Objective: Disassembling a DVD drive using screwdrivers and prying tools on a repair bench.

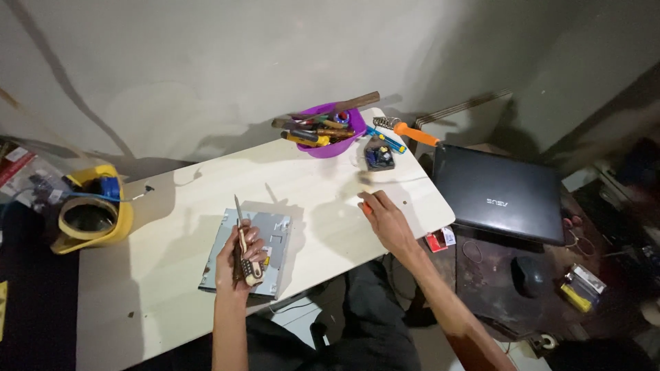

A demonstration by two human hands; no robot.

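Pale tabletop (172,227) carries a grey metal drive (249,251) under the left hand (237,264), clamped on a screwdriver (240,237) pointing twelve o'clock, while the right hand (385,220), fingers together, rests at three o'clock.

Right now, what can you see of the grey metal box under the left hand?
The grey metal box is flat and rectangular, like a disc drive casing, lying level on the pale table near its front edge. Its top looks like dull sheet metal with small stickers. The left hand rests over its middle, gripping a slim pointed tool upright above it. Nothing else touches it.
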